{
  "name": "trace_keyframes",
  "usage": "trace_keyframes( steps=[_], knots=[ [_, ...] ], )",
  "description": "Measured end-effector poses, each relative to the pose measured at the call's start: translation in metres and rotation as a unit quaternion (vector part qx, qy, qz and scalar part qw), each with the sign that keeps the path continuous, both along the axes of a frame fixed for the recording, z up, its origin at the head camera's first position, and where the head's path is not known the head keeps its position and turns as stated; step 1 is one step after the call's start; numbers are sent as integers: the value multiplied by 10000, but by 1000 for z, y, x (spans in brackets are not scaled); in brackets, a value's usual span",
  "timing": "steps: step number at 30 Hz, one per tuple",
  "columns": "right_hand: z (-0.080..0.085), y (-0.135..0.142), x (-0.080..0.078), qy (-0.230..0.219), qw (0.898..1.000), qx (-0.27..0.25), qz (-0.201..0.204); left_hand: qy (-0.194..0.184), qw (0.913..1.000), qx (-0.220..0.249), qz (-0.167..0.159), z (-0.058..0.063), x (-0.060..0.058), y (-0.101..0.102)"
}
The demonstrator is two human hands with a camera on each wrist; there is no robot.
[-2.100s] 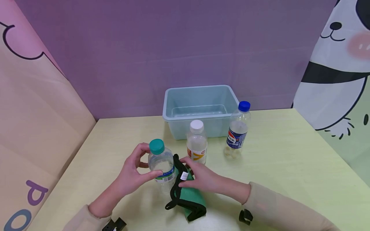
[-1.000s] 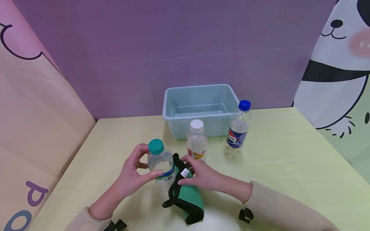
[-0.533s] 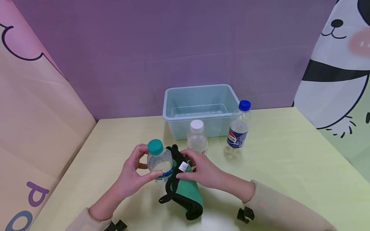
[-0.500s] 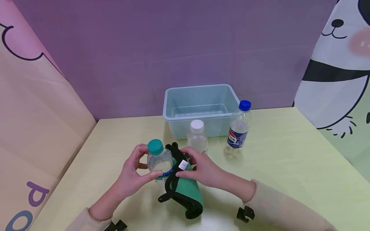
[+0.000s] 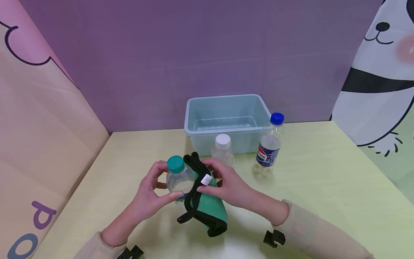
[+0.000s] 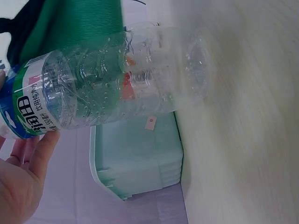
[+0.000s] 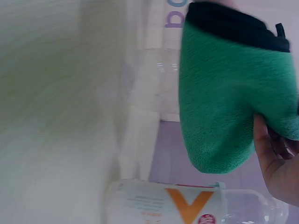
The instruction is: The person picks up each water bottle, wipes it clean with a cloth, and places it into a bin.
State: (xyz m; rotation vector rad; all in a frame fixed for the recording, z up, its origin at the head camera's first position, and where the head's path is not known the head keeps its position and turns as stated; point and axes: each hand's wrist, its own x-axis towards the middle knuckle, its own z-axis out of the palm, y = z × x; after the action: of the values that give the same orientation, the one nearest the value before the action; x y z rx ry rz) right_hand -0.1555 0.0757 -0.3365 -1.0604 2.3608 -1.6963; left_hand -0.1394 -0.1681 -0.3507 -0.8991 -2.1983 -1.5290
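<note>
In the head view my left hand (image 5: 148, 196) grips a clear plastic bottle (image 5: 181, 181) with a teal cap, thumb in front and fingers behind. The bottle (image 6: 107, 88) stands upright; its blue, green and white label shows in the left wrist view. My right hand (image 5: 231, 185) pinches a folded green cloth (image 5: 211, 210) with black edging and a small white tag. The cloth lies against the bottle's right side and hides part of its label. In the right wrist view the cloth (image 7: 229, 93) hangs above the table, the fingers (image 7: 264, 144) pressed into its fold.
Behind the right hand stands a bottle with a white cap (image 5: 223, 141), partly covered. A blue-capped bottle (image 5: 268, 147) with a Pepsi label is farther right. A light blue plastic bin (image 5: 202, 144) sits at the table's back edge, before a purple backdrop (image 5: 161, 64).
My right hand has moved the cloth upward along the bottle's side, covering more of its label and of the white-capped bottle. The left hand and its bottle stay nearly in place.
</note>
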Motion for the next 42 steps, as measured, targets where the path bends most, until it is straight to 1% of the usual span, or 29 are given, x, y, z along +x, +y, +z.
trace_keyframes(
  steps=[2, 5, 8, 12, 17, 20, 23, 26, 31, 35, 38, 42],
  knots=[
    [-7, 0, 0, -55, 9998, 187, 5, -25, 10000, -29, 34, 0, 0, 0],
    [-20, 2, -2, -198, 9977, 649, -35, -111, 9999, -59, 85, 0, 0, 0],
    [-32, 3, -4, -327, 9932, 1113, -48, -205, 9997, -74, 123, -1, 1, 0],
    [-41, 3, -9, -388, 9876, 1519, 5, -263, 9995, -107, 147, -1, 1, 0],
    [-48, 4, -13, -353, 9848, 1700, 64, -275, 9995, -106, 145, -2, 1, 0],
    [-49, 4, -13, -379, 9869, 1568, 62, -237, 9995, -107, 164, -2, 1, 0],
    [-45, 4, -11, -455, 9908, 1273, 17, -200, 9996, -112, 179, -2, 1, 0],
    [-31, 4, -9, -442, 9945, 946, -4, -171, 9996, -101, 216, -1, 2, 0],
    [-3, 1, -7, 7, 9985, 540, 73, -33, 9997, -1, 223, -1, 2, 0],
    [12, -1, -7, 433, 9982, 425, 18, 23, 9998, 32, 207, 0, 3, -1],
    [16, -1, -6, 520, 9980, 346, 3, -15, 9995, -73, 292, 1, 3, -3],
    [11, 0, -6, 373, 9991, 204, 63, -64, 9983, -362, 452, 3, 5, -5]
  ],
)
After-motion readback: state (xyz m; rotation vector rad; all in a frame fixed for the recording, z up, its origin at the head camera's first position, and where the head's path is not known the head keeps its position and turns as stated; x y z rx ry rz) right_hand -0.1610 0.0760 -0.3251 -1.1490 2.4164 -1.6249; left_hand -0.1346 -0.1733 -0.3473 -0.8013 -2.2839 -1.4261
